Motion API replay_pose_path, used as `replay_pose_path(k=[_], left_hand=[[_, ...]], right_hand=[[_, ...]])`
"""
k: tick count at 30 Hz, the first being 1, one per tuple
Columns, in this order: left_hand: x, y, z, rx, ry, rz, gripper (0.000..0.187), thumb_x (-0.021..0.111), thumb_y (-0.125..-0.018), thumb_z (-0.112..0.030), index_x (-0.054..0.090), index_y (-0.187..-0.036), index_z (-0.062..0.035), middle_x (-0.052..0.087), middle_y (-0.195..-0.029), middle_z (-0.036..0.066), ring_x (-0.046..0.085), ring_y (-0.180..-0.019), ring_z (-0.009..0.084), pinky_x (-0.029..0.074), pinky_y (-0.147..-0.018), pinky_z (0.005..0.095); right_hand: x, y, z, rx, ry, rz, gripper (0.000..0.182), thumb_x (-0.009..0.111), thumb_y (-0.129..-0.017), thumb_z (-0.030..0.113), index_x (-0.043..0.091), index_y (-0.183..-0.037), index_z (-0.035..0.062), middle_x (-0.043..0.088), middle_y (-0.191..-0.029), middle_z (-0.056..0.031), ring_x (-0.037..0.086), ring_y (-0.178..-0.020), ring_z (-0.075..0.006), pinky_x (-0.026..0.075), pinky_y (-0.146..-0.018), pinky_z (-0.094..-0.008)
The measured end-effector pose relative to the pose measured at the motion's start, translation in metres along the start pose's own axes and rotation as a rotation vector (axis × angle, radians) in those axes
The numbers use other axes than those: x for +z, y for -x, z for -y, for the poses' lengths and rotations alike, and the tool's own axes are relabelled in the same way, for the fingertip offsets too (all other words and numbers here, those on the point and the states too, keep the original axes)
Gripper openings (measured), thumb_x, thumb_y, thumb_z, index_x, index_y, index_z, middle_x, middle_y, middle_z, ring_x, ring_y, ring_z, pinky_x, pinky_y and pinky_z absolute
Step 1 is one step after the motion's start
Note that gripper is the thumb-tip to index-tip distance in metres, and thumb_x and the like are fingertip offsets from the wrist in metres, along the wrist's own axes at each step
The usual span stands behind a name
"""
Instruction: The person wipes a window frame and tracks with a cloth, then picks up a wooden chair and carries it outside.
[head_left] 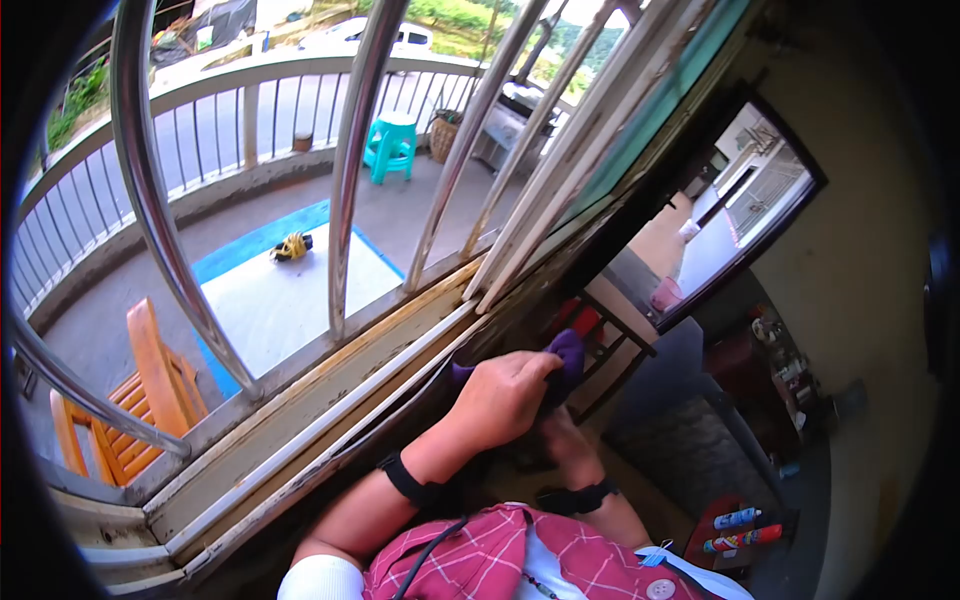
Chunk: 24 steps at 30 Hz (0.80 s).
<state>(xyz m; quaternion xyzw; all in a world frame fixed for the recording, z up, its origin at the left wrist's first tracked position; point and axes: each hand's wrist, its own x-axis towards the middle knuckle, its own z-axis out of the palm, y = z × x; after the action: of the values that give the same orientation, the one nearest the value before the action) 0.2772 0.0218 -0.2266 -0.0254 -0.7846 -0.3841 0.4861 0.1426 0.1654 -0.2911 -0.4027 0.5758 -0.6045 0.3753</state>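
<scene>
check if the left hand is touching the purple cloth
Touching. The head view shows the left hand with its fingers closed over the purple cloth beside the window sill, with no gap between them.

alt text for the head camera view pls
A person's left hand presses a purple cloth at the window sill track, with the right hand just below it. Curved metal bars frame a balcony outside.

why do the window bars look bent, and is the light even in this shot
Head view: fisheye distortion bows the shiny metal window bars and blackens the corners; balcony outside is sunlit and bright, while the left hand holding the purple cloth sits in dim indoor shade.
</scene>
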Motion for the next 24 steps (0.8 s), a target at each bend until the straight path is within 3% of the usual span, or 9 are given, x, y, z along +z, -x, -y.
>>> replay_pose_path(k=[4,6,8,10,11,14,19,20,24], left_hand=[[-0.023,-0.01,-0.016,0.012,-0.041,0.037,0.038,0.064,-0.077,-0.002,0.058,-0.115,-0.0021,0.063,-0.11,0.02,0.062,-0.102,0.0381,0.051,-0.089,0.0422],[-0.044,-0.011,-0.023,0.011,-0.149,-0.007,0.045,0.068,-0.079,-0.007,0.056,-0.122,-0.0023,0.058,-0.126,0.021,0.057,-0.117,0.038,0.048,-0.096,0.0426],[-0.062,-0.005,-0.028,-0.017,-0.29,-0.078,0.044,0.068,-0.08,-0.009,0.056,-0.122,-0.0022,0.06,-0.123,0.021,0.058,-0.114,0.0381,0.048,-0.096,0.0431],[-0.073,0.003,-0.027,-0.09,-0.378,-0.145,0.04,0.066,-0.081,-0.008,0.058,-0.12,-0.0023,0.063,-0.119,0.021,0.06,-0.109,0.0386,0.049,-0.093,0.0431],[-0.077,0.006,-0.025,-0.142,-0.388,-0.181,0.031,0.066,-0.081,-0.008,0.062,-0.111,-0.0022,0.066,-0.113,0.02,0.063,-0.105,0.0379,0.05,-0.091,0.043],[-0.081,0.013,-0.014,-0.226,-0.462,-0.197,0.021,0.067,-0.08,-0.008,0.065,-0.1,-0.0023,0.068,-0.107,0.018,0.064,-0.099,0.0361,0.051,-0.087,0.0418],[-0.088,0.016,-0.013,-0.426,-0.503,-0.035,0.012,0.067,-0.081,-0.013,0.067,-0.088,-0.0033,0.068,-0.091,0.015,0.064,-0.085,0.0342,0.05,-0.075,0.0419],[-0.087,0.016,-0.013,-0.397,-0.479,-0.087,0.011,0.068,-0.081,-0.014,0.067,-0.086,-0.0039,0.067,-0.086,0.014,0.064,-0.082,0.0341,0.05,-0.073,0.0425],[-0.088,0.019,-0.016,-0.431,-0.472,-0.106,0.011,0.068,-0.081,-0.014,0.066,-0.085,-0.004,0.067,-0.083,0.014,0.064,-0.08,0.0339,0.05,-0.072,0.0421]], right_hand=[[0.048,-0.02,0.049,-0.054,0.005,-0.177,0.088,0.08,-0.077,0.025,0.032,-0.146,0.0021,0.043,-0.141,-0.0095,0.042,-0.13,-0.0193,0.032,-0.111,-0.0341],[0.037,-0.035,0.076,-0.259,0.19,-0.284,0.087,0.078,-0.076,0.017,0.03,-0.147,0.0014,0.046,-0.139,-0.0108,0.046,-0.127,-0.0194,0.034,-0.109,-0.0336],[0.037,-0.055,0.122,-0.651,0.291,-0.401,0.09,0.077,-0.074,0.012,0.027,-0.149,0.0016,0.049,-0.134,-0.0111,0.049,-0.123,-0.0193,0.037,-0.108,-0.0339],[0.048,-0.067,0.188,-0.855,0.385,-0.445,0.097,0.075,-0.069,-0.003,0.023,-0.15,0.0029,0.055,-0.125,-0.0109,0.057,-0.112,-0.0209,0.045,-0.1,-0.034],[0.044,-0.081,0.215,-1.037,0.54,-0.436,0.098,0.075,-0.068,-0.006,0.023,-0.15,0.0031,0.057,-0.121,-0.0105,0.061,-0.105,-0.0208,0.048,-0.096,-0.0337],[0.066,-0.109,0.295,-1.417,1.128,-0.67,0.086,0.079,-0.063,0.002,0.043,-0.141,0.0109,0.061,-0.113,-0.0147,0.064,-0.099,-0.0318,0.051,-0.089,-0.0375],[0.099,-0.161,0.327,-1.406,1.991,-0.475,0.043,0.07,-0.071,0.016,0.061,-0.113,0.011,0.062,-0.107,-0.0169,0.058,-0.11,-0.0324,0.034,-0.108,-0.0451],[0.094,-0.177,0.31,-1.435,1.985,-0.415,0.047,0.076,-0.063,0.015,0.06,-0.107,0.0132,0.061,-0.107,-0.0176,0.058,-0.11,-0.0343,0.034,-0.109,-0.047],[0.096,-0.154,0.26,-1.235,1.914,-0.145,0.042,0.072,-0.064,0.013,0.061,-0.105,0.0105,0.062,-0.107,-0.0199,0.057,-0.113,-0.0368,0.035,-0.109,-0.0476]])
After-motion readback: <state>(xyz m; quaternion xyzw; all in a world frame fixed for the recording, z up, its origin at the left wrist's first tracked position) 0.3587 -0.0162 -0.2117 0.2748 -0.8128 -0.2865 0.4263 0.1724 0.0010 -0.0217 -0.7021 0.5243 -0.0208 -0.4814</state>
